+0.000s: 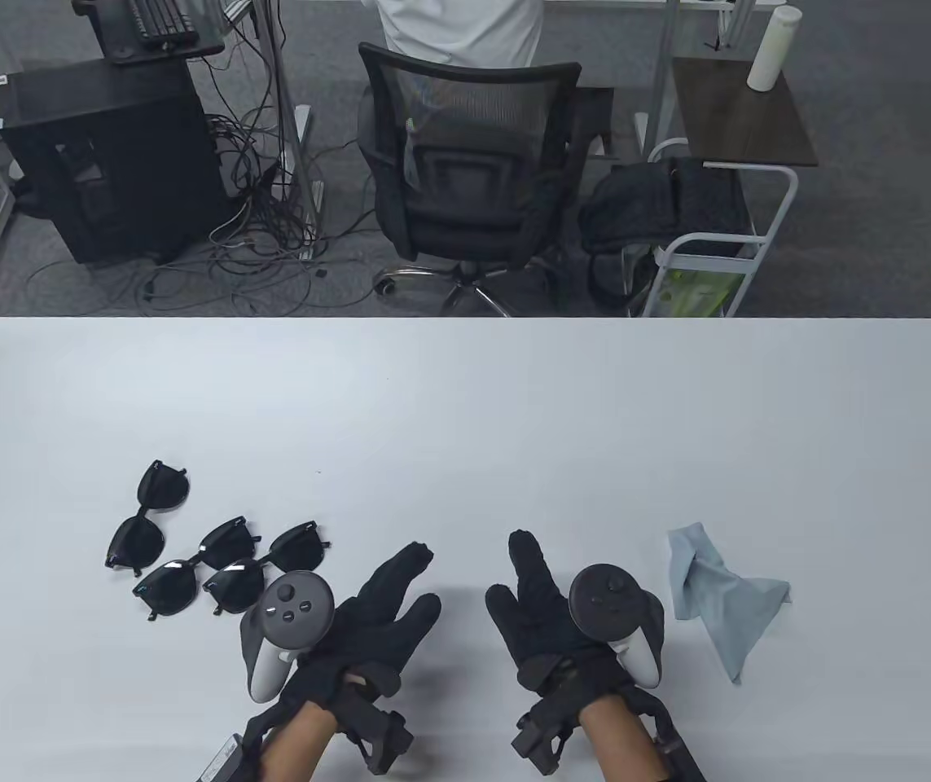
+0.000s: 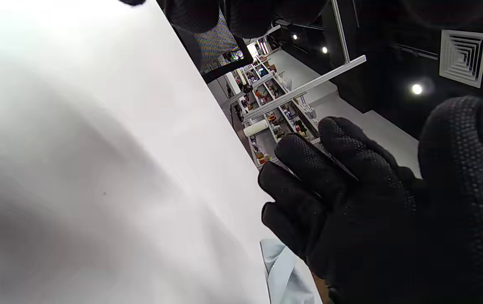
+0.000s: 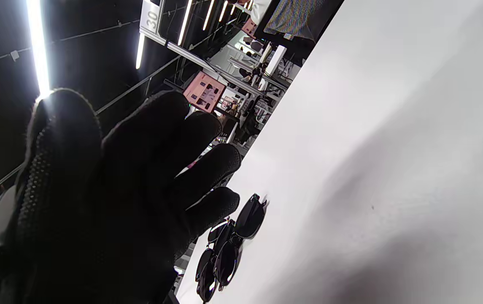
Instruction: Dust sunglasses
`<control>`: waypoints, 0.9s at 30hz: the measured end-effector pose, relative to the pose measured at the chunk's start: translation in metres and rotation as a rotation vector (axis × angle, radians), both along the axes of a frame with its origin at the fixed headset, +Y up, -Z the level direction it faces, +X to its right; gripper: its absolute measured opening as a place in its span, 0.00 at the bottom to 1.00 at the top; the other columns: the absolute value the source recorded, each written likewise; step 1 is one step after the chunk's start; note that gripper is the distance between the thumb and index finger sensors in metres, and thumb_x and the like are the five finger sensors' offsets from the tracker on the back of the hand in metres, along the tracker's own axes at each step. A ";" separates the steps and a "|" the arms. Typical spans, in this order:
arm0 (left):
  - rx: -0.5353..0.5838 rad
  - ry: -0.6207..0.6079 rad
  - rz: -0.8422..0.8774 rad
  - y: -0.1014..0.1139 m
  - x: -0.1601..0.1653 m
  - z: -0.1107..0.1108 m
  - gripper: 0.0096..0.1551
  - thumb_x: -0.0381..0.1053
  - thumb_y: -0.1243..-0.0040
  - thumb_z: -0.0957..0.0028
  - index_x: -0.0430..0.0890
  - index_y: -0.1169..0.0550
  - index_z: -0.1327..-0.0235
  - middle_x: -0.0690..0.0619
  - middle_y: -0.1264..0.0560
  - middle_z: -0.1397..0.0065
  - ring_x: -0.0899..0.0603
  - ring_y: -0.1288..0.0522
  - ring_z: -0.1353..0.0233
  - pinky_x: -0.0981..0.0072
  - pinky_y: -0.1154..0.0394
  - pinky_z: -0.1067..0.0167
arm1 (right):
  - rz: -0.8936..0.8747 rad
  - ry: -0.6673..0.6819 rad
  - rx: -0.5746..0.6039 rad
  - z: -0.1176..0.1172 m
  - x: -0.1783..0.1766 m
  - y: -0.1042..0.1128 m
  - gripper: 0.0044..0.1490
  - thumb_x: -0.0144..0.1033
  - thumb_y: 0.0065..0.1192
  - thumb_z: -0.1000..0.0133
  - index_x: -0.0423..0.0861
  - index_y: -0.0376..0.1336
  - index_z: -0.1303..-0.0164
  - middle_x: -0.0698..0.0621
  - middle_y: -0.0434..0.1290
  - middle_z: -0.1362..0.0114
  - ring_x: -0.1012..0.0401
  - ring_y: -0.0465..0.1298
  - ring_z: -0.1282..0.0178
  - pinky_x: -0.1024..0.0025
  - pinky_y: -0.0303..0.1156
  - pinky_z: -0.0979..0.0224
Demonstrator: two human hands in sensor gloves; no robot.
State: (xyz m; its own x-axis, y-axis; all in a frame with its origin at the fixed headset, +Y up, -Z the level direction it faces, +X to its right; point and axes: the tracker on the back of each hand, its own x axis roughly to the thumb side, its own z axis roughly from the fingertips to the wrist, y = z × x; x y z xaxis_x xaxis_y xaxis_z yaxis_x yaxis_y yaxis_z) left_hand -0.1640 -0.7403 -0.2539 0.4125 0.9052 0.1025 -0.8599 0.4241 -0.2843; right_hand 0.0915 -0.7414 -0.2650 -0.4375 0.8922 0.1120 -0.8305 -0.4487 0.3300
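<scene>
The white counter (image 1: 465, 407) carries everything, and both gloved hands lie low over its near edge, side by side with bare surface between them. The left hand (image 1: 367, 619) is spread, fingers stretched forward and slightly toward the right hand, gripping nothing; the left wrist view shows only its fingertips (image 2: 199, 12) at the top edge. The right hand (image 1: 551, 615) is likewise spread and empty, fingers extended ahead and held loosely together.

Just outboard of the left hand, and a little ahead of it, three pairs of black sunglasses (image 1: 221, 566) lie on the counter. Two overlap in a cluster right next to the tracker on that hand; whether they touch it cannot be told. The third pair (image 1: 147, 513) lies farther out and forward, set at an angle.

Outboard of the right hand, close to its tracker but apart from it, a crumpled pale blue cloth (image 1: 713, 590) rests on the counter.
</scene>
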 end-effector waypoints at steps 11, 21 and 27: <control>0.105 0.020 -0.022 0.014 -0.001 0.005 0.51 0.75 0.49 0.52 0.57 0.51 0.20 0.55 0.45 0.15 0.38 0.37 0.19 0.42 0.37 0.27 | 0.015 -0.003 0.024 0.002 0.000 0.002 0.56 0.68 0.37 0.50 0.43 0.30 0.25 0.32 0.41 0.19 0.31 0.47 0.23 0.33 0.45 0.27; 0.423 0.428 -0.592 0.062 -0.072 -0.015 0.33 0.62 0.38 0.49 0.60 0.30 0.30 0.60 0.26 0.29 0.47 0.21 0.33 0.51 0.26 0.34 | 0.044 -0.010 0.052 0.002 0.000 0.005 0.54 0.66 0.42 0.48 0.42 0.36 0.24 0.33 0.44 0.19 0.32 0.49 0.24 0.34 0.47 0.27; 0.147 0.457 -0.889 0.026 -0.114 -0.037 0.36 0.66 0.36 0.52 0.54 0.26 0.31 0.54 0.26 0.26 0.40 0.26 0.27 0.46 0.30 0.31 | 0.105 0.017 0.052 0.002 -0.007 0.001 0.54 0.65 0.43 0.48 0.42 0.37 0.24 0.33 0.45 0.19 0.32 0.49 0.24 0.34 0.47 0.28</control>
